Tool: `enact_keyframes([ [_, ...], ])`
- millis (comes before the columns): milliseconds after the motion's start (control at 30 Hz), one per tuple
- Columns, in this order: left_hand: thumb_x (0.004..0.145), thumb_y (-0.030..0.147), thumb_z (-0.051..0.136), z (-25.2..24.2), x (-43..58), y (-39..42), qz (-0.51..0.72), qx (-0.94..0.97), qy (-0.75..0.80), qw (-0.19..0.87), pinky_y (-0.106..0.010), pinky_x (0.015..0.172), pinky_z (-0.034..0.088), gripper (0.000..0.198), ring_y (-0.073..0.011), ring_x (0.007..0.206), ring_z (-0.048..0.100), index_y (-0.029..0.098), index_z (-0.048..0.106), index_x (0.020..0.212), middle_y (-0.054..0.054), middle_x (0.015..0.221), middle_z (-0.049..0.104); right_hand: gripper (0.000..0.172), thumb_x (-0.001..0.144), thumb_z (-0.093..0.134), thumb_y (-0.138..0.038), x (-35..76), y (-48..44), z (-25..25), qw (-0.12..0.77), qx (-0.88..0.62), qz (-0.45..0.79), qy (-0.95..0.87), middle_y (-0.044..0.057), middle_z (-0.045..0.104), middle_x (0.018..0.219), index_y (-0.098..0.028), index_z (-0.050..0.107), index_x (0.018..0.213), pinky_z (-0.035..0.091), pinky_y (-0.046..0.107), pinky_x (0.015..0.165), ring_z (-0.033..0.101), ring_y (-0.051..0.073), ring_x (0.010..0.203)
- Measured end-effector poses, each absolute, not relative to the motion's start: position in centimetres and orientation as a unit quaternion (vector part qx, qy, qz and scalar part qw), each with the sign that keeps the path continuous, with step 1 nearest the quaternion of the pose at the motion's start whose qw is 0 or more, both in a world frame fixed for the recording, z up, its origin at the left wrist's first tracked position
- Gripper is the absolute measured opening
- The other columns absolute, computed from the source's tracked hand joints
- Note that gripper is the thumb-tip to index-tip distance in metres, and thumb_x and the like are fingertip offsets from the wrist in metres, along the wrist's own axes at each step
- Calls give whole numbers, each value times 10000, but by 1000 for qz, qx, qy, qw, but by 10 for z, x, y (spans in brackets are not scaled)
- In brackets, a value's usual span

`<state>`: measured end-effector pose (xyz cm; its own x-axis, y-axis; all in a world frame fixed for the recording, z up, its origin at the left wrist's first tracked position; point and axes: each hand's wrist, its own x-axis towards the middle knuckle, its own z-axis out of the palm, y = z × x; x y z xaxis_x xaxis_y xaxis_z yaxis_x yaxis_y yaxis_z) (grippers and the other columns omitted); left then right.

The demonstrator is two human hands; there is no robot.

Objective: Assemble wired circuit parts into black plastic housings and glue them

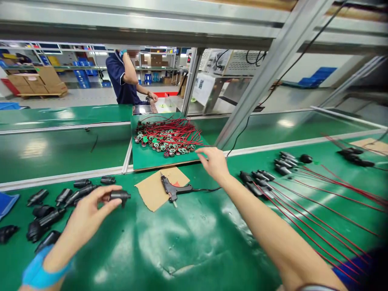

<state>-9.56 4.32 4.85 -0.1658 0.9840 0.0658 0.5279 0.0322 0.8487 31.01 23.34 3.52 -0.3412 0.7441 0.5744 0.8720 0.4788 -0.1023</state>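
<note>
My left hand (91, 210), a blue band around its wrist, pinches a black plastic cylindrical housing (119, 195) between thumb and fingers above the green mat. Stretched forward, my right hand (214, 163) is at the right edge of a raised green board (145, 161). Its thumb and index finger are apart, with nothing visible between them. Close to these fingertips are the ends of red wires (182, 131), attached to a pile of small round circuit parts (166, 147) on the board. Between my hands, a black glue gun (174, 188) lies on a piece of cardboard (148, 192).
Loose black housings (48, 218) lie at left. At right are rows of black housings (257, 184) with long red wires (315, 218). A slanted metal post (251, 89) and dark cable stand beyond my right hand. A co-worker (124, 79) is across the bench.
</note>
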Motion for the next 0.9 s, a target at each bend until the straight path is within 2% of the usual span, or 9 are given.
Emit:
enact_keyframes([
  [67,822,656,700,38,-68,20,429,527,643,354,-393,997,537,601,-299,1078,705,242,730,1257,-89,1166,762,178,1008,580,-259,315,270,33,259,-515,-112,-809,104,734,1090,-175,702,1106,511,443,928,666,249,1029],
  [133,859,678,655,29,-43,5,467,439,619,455,-405,1022,541,679,-302,1125,696,239,651,1378,-101,1171,750,233,1009,613,-336,320,292,30,231,-516,-108,-818,89,694,1162,-174,675,1164,545,439,936,661,221,1041],
  [200,869,705,631,23,-24,-1,491,347,582,547,-423,981,578,754,-308,1120,701,232,567,1453,-112,1138,739,287,1005,627,-382,324,302,26,210,-510,-103,-828,86,664,1229,-182,654,1208,566,436,936,658,212,1063],
  [267,861,691,659,17,-12,-3,507,300,554,588,-411,890,619,766,-292,1054,714,246,517,1468,-103,1133,715,289,1005,628,-376,326,303,21,200,-501,-97,-836,92,655,1255,-185,652,1221,571,439,938,656,218,1079],
  [367,835,639,734,8,-6,-4,514,296,550,588,-334,778,616,673,-230,905,710,233,568,1345,-64,1034,695,291,1001,635,-369,327,298,12,201,-483,-81,-848,95,650,1274,-183,653,1224,561,460,964,648,230,1116],
  [500,839,629,737,-3,-11,-7,511,294,570,573,-283,726,574,562,-191,813,675,194,611,1172,-32,870,672,330,991,646,-379,326,294,4,230,-468,-47,-852,104,627,1326,-180,640,1255,541,496,1001,623,256,1184],
  [667,837,604,749,-8,-16,-8,493,337,554,580,-287,711,571,532,-191,828,670,203,609,1157,-45,990,633,393,974,659,-393,318,295,2,266,-482,4,-834,99,650,1260,-174,603,1296,544,487,984,646,251,1123],
  [800,848,589,741,-8,-13,-8,484,345,545,592,-293,700,570,502,-188,817,661,208,622,1151,-53,1035,617,530,899,720,-414,304,292,-2,295,-496,30,-817,134,623,1307,-207,563,1362,518,492,1053,589,303,1250],
  [900,826,609,749,-6,-8,-11,474,345,545,599,-291,697,566,520,-192,811,656,207,640,1138,-54,1013,631,520,893,718,-432,289,288,-8,314,-519,41,-794,153,610,1266,-207,585,1343,562,478,972,613,314,1190],
])
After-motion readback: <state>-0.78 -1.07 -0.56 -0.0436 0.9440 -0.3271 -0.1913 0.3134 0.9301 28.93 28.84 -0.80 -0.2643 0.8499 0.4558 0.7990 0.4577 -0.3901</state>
